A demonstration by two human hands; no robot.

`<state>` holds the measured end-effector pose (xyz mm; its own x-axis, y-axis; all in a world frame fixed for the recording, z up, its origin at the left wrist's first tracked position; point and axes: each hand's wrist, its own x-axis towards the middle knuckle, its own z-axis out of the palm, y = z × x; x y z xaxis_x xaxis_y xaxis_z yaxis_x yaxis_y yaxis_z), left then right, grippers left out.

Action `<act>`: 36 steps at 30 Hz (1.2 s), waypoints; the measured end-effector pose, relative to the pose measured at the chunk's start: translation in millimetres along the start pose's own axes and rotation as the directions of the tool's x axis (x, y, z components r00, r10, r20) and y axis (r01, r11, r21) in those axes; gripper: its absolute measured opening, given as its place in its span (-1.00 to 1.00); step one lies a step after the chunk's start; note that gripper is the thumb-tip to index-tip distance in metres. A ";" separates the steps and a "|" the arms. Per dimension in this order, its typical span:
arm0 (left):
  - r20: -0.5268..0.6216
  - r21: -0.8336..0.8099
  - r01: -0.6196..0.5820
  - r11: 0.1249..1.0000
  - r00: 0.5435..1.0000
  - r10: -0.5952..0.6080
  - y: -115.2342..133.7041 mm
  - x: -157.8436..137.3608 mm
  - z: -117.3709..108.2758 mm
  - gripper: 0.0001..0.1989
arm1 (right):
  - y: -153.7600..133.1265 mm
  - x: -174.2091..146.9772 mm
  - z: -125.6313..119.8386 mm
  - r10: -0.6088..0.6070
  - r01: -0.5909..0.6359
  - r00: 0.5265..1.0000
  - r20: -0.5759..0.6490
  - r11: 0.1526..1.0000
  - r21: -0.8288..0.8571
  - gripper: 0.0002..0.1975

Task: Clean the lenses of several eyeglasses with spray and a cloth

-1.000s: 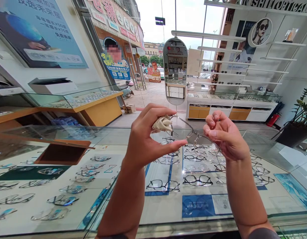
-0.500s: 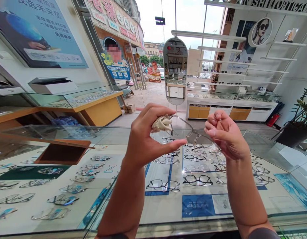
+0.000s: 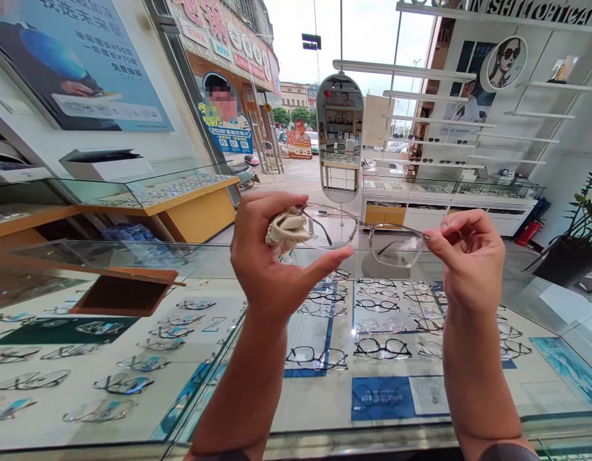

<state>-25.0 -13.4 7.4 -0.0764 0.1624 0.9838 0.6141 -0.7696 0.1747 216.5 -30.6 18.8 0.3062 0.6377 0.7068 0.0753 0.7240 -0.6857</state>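
A pair of thin-rimmed eyeglasses (image 3: 396, 250) with clear lenses is held up above the glass counter, front spread level between both hands. My left hand (image 3: 267, 262) is curled around a bunched beige cloth (image 3: 286, 232) and the left end of the frame, its thumb stretched out below the left lens. My right hand (image 3: 471, 256) pinches the right end of the frame near the hinge between thumb and fingers. The temples point away behind the lenses; their ends are partly seen through them.
Below lies a glass display counter (image 3: 319, 400) with rows of eyeglasses. A brown tray (image 3: 120, 296) rests on the left part. Beyond stand an oval mirror (image 3: 340, 137), white wall shelves (image 3: 430, 95), a second display case (image 3: 449, 189) and a potted plant (image 3: 571, 246).
The eyeglasses have turned from tilted to nearly level, facing across the view. My left hand has moved left with the cloth; my right hand has moved right and pinches the frame's right end.
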 end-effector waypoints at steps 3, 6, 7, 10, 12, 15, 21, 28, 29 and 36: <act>-0.151 -0.016 0.030 0.999 0.988 -0.032 2.7 -3.1 8.4 -0.40 | -1.4 -4.5 0.4 -0.103 0.095 0.991 -0.084 0.991 -0.093 -0.67; -0.207 -0.073 0.085 0.994 0.973 -0.098 6.5 -5.5 13.5 -0.44 | -4.0 -9.8 3.4 -0.186 0.174 0.981 -0.059 0.971 -0.161 -0.82; -0.206 -0.078 0.109 0.991 0.971 -0.123 7.6 -6.6 14.5 -0.43 | -4.7 -11.5 4.7 -0.209 0.201 0.978 -0.025 0.962 -0.185 -0.79; -0.171 -0.110 0.154 0.982 0.970 -0.171 10.9 -10.6 16.2 -0.39 | -6.4 -16.9 8.5 -0.239 0.258 0.965 0.107 0.937 -0.236 -0.56; -0.145 -0.122 0.161 0.979 0.973 -0.178 13.7 -12.6 16.8 -0.39 | -7.4 -20.5 10.3 -0.237 0.267 0.961 0.141 0.926 -0.267 -0.48; -0.128 -0.077 0.179 0.981 0.974 -0.188 19.3 -13.0 16.8 -0.44 | -10.2 -25.5 11.3 -0.221 0.252 0.966 0.135 0.919 -0.302 -0.47; -0.088 -0.069 0.225 0.972 0.969 -0.230 25.6 -12.2 16.4 -0.47 | -15.9 -28.1 7.3 -0.186 0.228 0.971 0.150 0.911 -0.343 -0.52; -0.020 -0.015 0.174 0.985 0.984 -0.174 21.7 -12.8 14.6 -0.43 | -16.8 -22.6 -0.3 -0.129 0.182 0.980 0.152 0.891 -0.416 -0.55; -0.012 -0.012 0.168 0.986 0.986 -0.168 21.7 -12.5 13.8 -0.43 | -17.0 -22.0 -1.4 -0.130 0.181 0.981 0.147 0.886 -0.427 -0.56; -0.003 -0.029 0.226 0.974 0.974 -0.226 25.9 -9.7 12.7 -0.58 | -16.1 -20.1 -4.5 -0.109 0.166 0.983 0.147 0.872 -0.460 -0.54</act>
<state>1.6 -27.1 1.8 -0.2153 0.3305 0.9189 0.5581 -0.7305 0.3935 213.4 -56.2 14.8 0.1528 0.5864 0.7955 0.5527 0.6165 -0.5607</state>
